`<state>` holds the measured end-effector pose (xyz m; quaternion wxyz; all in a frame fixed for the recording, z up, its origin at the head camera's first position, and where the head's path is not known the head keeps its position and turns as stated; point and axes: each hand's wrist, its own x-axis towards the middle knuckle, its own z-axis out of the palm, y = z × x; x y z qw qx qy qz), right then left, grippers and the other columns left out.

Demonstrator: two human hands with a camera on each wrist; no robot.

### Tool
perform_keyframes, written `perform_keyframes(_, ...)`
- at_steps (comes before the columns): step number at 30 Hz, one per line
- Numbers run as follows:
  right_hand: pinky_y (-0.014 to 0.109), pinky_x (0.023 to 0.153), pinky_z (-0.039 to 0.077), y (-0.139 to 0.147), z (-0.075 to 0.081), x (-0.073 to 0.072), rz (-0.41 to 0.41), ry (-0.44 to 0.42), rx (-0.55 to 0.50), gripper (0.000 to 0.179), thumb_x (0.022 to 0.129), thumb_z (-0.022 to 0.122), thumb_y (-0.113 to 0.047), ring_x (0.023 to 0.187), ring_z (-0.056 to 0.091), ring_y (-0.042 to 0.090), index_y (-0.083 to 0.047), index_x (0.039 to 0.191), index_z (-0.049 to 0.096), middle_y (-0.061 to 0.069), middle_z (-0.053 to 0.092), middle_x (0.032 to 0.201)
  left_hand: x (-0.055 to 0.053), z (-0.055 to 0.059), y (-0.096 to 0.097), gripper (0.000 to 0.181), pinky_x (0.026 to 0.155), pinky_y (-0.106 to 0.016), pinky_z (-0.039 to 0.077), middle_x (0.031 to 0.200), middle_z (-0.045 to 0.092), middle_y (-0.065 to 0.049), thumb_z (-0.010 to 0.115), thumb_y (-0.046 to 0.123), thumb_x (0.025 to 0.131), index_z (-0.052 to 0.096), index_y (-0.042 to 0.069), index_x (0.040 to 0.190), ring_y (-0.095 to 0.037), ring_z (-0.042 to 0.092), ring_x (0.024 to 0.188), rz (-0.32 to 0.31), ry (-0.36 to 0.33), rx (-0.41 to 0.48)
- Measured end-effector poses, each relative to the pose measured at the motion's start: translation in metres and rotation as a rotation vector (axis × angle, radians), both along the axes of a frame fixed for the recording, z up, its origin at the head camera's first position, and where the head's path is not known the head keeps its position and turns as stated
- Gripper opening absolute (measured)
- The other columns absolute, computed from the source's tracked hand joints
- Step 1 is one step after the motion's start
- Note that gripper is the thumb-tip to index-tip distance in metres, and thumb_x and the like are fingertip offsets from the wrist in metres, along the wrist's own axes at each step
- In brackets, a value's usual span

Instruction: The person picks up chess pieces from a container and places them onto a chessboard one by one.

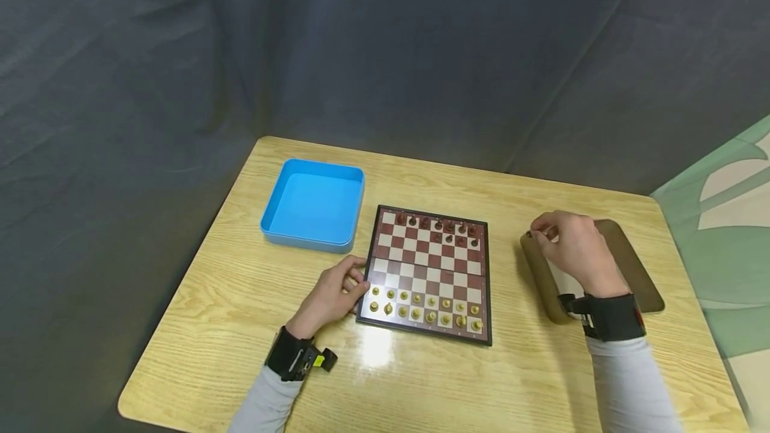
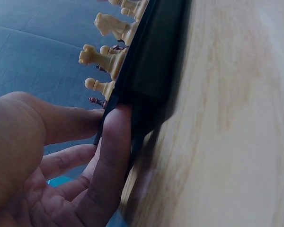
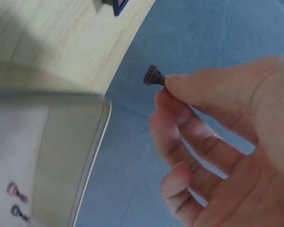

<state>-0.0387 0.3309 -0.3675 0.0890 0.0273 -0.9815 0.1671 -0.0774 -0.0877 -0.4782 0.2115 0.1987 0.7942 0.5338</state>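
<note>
A folding chessboard (image 1: 394, 271) lies on the table, with dark red pieces (image 1: 450, 226) along its far side and pale yellow pieces (image 1: 416, 313) in two rows along its near side. My left hand (image 1: 331, 289) grips the board's left edge; in the left wrist view the thumb (image 2: 71, 124) and a finger (image 2: 117, 127) pinch the dark rim. Above the near end of a brown box (image 1: 633, 266), my right hand (image 1: 577, 246) pinches a small dark chess piece (image 3: 154, 76) between thumb and fingertips. The piece's wider end points outward; fingers hide the rest.
Left of the board stands a shallow blue tray (image 1: 313, 202). Inside the brown box, the right wrist view shows small chess pieces (image 3: 17, 193) on the pale bottom. A dark cloth (image 1: 391, 72) hangs behind the wooden table (image 1: 240, 326).
</note>
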Motion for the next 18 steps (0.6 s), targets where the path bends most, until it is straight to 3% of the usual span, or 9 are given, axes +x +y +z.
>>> perform_keyframes(9, 0.024, 0.034, 0.033, -0.024, -0.007, -0.011, 0.059, 0.052, 0.0, 0.009, 0.078, 0.062, -0.013, 0.049, 0.044, 0.009, -0.017, 0.085, 0.063, -0.004, 0.054, 0.068, 0.001, -0.002, 0.0, 0.039, 0.041, -0.026, 0.049, 0.085, 0.054, -0.002, 0.056, 0.018, 0.084, 0.043, 0.016, 0.121, -0.015, 0.056, 0.055, 0.01, 0.002, -0.007)
perform_keyframes(18, 0.025, 0.042, 0.038, -0.051, -0.005, -0.023, 0.136, 0.066, -0.016, 0.009, 0.078, 0.062, -0.016, 0.064, 0.049, 0.008, -0.02, 0.087, 0.062, -0.008, 0.055, 0.081, 0.001, -0.001, 0.0, 0.039, 0.042, -0.026, 0.049, 0.085, 0.054, -0.002, 0.056, 0.018, 0.084, 0.042, 0.015, 0.121, -0.015, 0.056, 0.053, 0.006, -0.001, -0.004)
